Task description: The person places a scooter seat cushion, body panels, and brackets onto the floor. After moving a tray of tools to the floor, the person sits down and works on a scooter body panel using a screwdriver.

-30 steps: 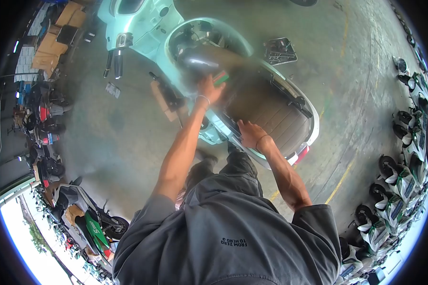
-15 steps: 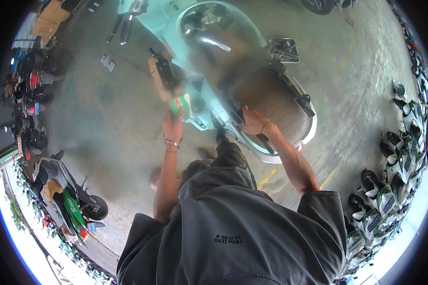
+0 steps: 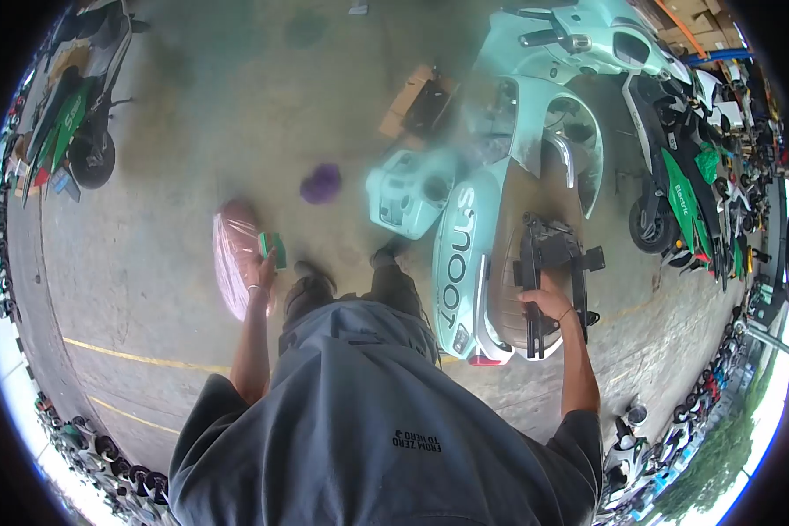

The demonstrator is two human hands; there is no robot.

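A small green block-like item is in my left hand, its exact kind unclear. Close beside that hand, a brown scooter seat wrapped in clear plastic rests on the floor. My right hand is closed around a bar of a black metal rack. The rack lies over the brown seat of a turquoise scooter with "smoot" lettering on its side. Part of the rack is hidden behind my fingers.
A loose turquoise panel lies left of the scooter. Past it sits a cardboard box with a black part on it. A blurred purple item is on the floor. Green-and-black scooters stand at left and right.
The view has turned, so the scooter now appears further right and upright. My left hand has moved away from the turquoise panel to the wrapped seat. My right hand remains at the black rack.
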